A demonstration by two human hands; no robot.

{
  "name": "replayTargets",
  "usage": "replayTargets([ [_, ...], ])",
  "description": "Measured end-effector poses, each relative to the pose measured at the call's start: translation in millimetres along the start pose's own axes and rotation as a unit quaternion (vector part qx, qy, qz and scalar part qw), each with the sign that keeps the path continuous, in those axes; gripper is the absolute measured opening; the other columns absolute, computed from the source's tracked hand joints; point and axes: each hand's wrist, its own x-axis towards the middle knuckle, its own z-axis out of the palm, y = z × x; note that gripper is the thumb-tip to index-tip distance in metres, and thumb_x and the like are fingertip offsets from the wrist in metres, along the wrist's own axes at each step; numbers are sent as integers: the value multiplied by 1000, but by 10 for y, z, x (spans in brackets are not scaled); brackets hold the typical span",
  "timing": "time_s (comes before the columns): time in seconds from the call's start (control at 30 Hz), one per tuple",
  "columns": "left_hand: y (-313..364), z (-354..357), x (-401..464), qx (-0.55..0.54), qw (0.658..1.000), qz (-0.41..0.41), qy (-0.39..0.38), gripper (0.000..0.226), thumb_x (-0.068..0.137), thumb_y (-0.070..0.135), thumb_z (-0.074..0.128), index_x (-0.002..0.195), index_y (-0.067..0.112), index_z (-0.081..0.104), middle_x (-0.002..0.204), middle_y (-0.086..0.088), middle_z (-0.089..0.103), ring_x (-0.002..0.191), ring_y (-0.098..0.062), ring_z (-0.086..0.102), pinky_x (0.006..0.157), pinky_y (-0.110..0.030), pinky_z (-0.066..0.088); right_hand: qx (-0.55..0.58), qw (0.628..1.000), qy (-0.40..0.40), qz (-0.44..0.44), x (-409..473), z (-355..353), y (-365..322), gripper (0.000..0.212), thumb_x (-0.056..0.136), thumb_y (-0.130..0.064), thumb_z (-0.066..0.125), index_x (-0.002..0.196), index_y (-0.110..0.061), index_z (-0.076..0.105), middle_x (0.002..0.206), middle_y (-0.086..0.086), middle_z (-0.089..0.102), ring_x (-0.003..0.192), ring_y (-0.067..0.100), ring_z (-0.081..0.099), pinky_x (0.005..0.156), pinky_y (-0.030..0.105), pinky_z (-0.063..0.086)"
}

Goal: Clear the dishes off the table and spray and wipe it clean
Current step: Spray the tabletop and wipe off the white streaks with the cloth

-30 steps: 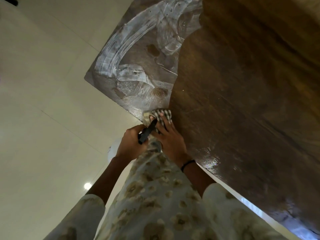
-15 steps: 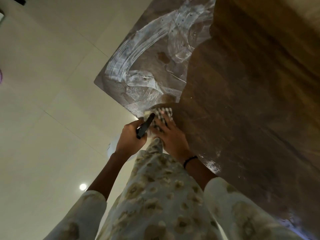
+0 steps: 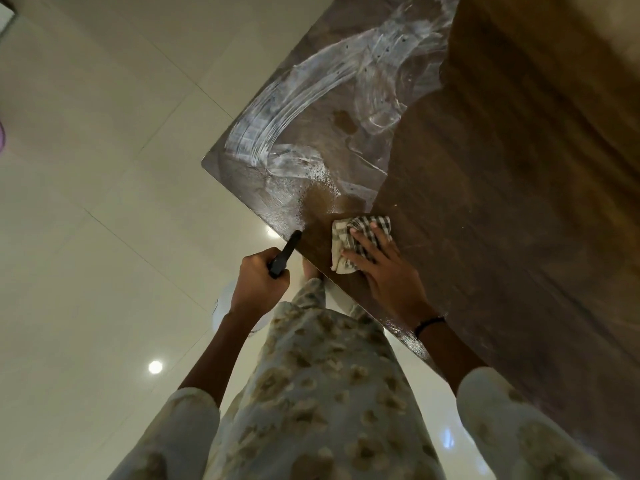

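- Checked cloth (image 3: 360,237): lies crumpled on the wooden table (image 3: 502,202), close to its near edge.
- Right hand (image 3: 384,271): fingers spread flat, pressing the cloth against the table.
- Left hand (image 3: 259,282): fist closed around a black spray nozzle (image 3: 284,253) (bottle mostly hidden), just off the table edge.
- Wet white streaks (image 3: 294,109): table corner, beyond the cloth.
- Pale tiled floor (image 3: 104,168): beside the table.

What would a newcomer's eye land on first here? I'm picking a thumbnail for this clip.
First, the white soapy smears swirled across the far corner of the dark wooden table. Next, the right hand pressing a checked cloth flat near the table's near edge. Beside it, off the edge, the left hand grips a black spray nozzle aimed at the wet patch.
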Motion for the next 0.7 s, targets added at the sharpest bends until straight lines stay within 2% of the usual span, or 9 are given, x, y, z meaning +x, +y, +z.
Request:
replayTargets([
  [0.13, -6, -37, 54, -21, 999, -12, 39, 13, 77, 2, 53, 68, 11, 57, 53, -2, 43, 48, -17, 34, 54, -26, 31, -9, 1000, -7, -28, 149, -17, 55, 52, 91, -9, 54, 138, -31, 49, 158, -2, 25, 149, 27, 9, 117, 46, 25],
  [0.27, 54, -92, 107, -20, 997, -27, 69, 14, 81, -2, 52, 69, 2, 57, 49, 1, 31, 47, -15, 24, 52, -25, 25, -4, 1000, 12, -7, 543, -42, -104, 57, 87, -5, 56, 138, -30, 49, 158, 0, 26, 148, 31, 11, 116, 49, 25],
  [0.37, 58, -147, 130, -41, 996, -20, 76, 14, 81, -3, 53, 71, 6, 57, 51, -1, 36, 49, -17, 28, 53, -26, 28, 8, 1000, 30, -4, 953, -63, -396, 54, 85, -5, 51, 134, -27, 52, 155, 3, 32, 146, 33, 17, 117, 49, 24],
  [0.47, 60, -211, 154, -66, 994, -14, 85, 14, 77, -4, 53, 73, 8, 58, 60, -14, 52, 55, -23, 39, 57, -27, 34, 4, 998, 34, -49, 1148, 40, -669, 42, 92, -19, 48, 132, -27, 55, 152, 2, 38, 144, 33, 26, 115, 48, 29],
  [0.53, 70, -246, 167, -78, 993, -12, 86, 9, 77, -3, 52, 74, 5, 58, 63, -22, 53, 55, -23, 37, 57, -29, 33, -15, 995, 7, -103, 1052, 83, -686, 49, 88, -13, 54, 135, -29, 51, 155, 0, 33, 145, 30, 23, 116, 46, 27],
  [0.63, 97, -278, 189, -90, 993, -18, 80, 15, 78, -5, 53, 76, 9, 59, 60, -10, 50, 53, -21, 36, 57, -29, 33, -19, 985, -34, -168, 817, -9, -357, 62, 82, -2, 56, 136, -31, 50, 156, 0, 31, 146, 30, 21, 115, 46, 28],
  [0.7, 101, -294, 215, -91, 993, -15, 78, 17, 79, -4, 54, 77, 12, 60, 62, -9, 51, 54, -21, 37, 58, -28, 34, -27, 985, -54, -160, 779, -121, -122, 65, 82, 0, 55, 138, -32, 48, 157, -1, 28, 147, 31, 16, 114, 48, 31],
])
